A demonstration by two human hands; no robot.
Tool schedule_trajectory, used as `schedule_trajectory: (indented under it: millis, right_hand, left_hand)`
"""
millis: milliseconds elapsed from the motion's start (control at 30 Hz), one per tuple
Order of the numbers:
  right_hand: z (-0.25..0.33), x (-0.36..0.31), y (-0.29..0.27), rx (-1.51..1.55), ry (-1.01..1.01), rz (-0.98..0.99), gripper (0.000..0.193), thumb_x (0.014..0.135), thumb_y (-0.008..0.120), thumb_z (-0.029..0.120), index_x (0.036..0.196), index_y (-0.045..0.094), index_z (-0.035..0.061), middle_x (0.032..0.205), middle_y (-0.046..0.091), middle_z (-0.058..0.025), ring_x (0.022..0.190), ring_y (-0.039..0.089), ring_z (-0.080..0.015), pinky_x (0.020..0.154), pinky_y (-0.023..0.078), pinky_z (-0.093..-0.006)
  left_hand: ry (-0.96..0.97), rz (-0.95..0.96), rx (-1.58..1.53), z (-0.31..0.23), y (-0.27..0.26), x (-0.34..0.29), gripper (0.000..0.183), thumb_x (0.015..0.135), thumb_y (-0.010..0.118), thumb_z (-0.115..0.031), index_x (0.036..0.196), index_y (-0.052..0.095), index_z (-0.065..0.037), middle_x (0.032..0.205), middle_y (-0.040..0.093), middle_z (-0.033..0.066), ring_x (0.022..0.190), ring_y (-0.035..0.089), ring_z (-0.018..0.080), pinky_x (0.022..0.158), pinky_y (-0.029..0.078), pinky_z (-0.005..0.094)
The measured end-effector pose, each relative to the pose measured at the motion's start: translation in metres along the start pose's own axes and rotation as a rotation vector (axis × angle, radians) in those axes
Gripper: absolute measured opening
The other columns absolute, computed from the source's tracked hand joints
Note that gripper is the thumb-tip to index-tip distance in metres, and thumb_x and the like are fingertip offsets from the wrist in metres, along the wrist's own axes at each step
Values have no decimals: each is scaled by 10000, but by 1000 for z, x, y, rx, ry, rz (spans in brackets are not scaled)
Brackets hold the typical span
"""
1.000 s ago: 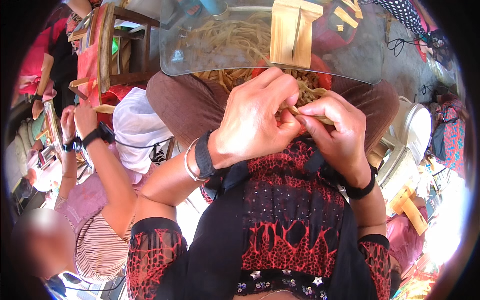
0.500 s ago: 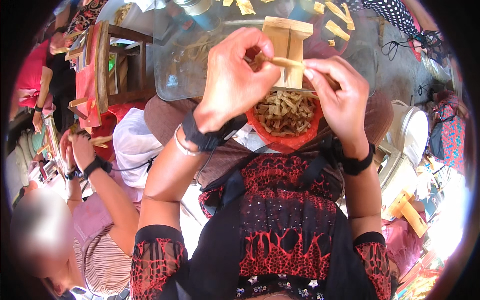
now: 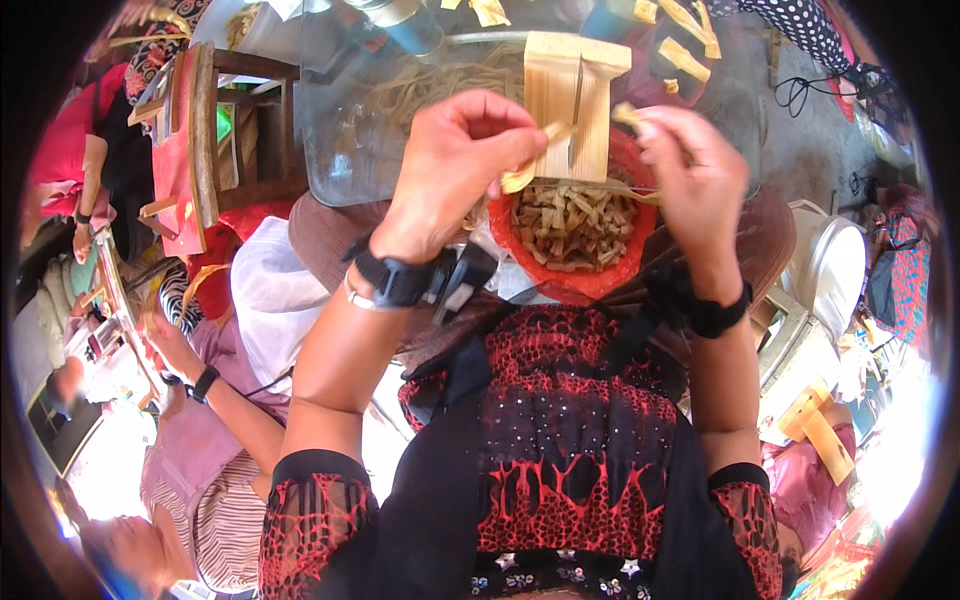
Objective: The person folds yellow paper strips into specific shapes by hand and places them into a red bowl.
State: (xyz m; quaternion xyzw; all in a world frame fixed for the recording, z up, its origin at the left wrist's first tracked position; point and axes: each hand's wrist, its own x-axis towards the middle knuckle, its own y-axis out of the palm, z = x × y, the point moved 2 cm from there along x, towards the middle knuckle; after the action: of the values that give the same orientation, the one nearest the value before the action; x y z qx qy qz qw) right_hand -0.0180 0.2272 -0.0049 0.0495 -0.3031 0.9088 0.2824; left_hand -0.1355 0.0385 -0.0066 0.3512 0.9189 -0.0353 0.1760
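My left hand [image 3: 450, 160] pinches a pale tan, dried-looking strip [image 3: 520, 178] between thumb and fingers, just left of a wooden block [image 3: 594, 105]. The block has a flared top and a dark slit down its middle. To the right of the block, my right hand [image 3: 697, 165] grips a short tan piece [image 3: 626, 114] at its fingertips. The hands are apart, both above the near edge of the glass tabletop. Below the block, a red basin [image 3: 512, 245] at my lap holds many short cut tan pieces [image 3: 575, 225].
On the glass tabletop [image 3: 340, 130], loose tan strips [image 3: 684, 60] lie at the far right, and a metal-rimmed container [image 3: 405, 22] stands at the back. A wooden stool [image 3: 205, 135] is to the left. A co-worker's arm [image 3: 235, 410] reaches in at the lower left.
One strip stretched between both hands across the block; now the hands are apart, each with a tan piece. My right hand has moved outward. The co-worker at left has shifted.
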Motion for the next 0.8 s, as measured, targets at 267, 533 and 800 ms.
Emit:
schedule_trajectory:
  millis: [267,533,800]
  right_hand:
    - [4,-37,-80,475,197,-366,196,1011,434,117,1154,461,-13,1073,654,-237,879,688,-248,720,540,-291]
    - [67,-133,-17,582,121,635,88,873,639,57,959,624,56,893,643,-89,817,654,-249,743,517,-333]
    - [86,-101,-32,490,-126,80,119,962,491,92,1031,509,-3,991,669,-127,938,636,-232,992,397,-420]
  left_hand:
    - [-255,39,-253,73,32,-69,205,869,689,-81,1034,614,15,949,689,114,812,674,152,707,562,258]
    - [-533,269,-569,62,69,-83,325,957,576,-234,1150,599,26,949,667,96,867,652,175,767,522,269]
    - [466,221,766,-39,57,-130,239,743,688,26,976,661,-24,771,576,71,676,598,205,598,473,315]
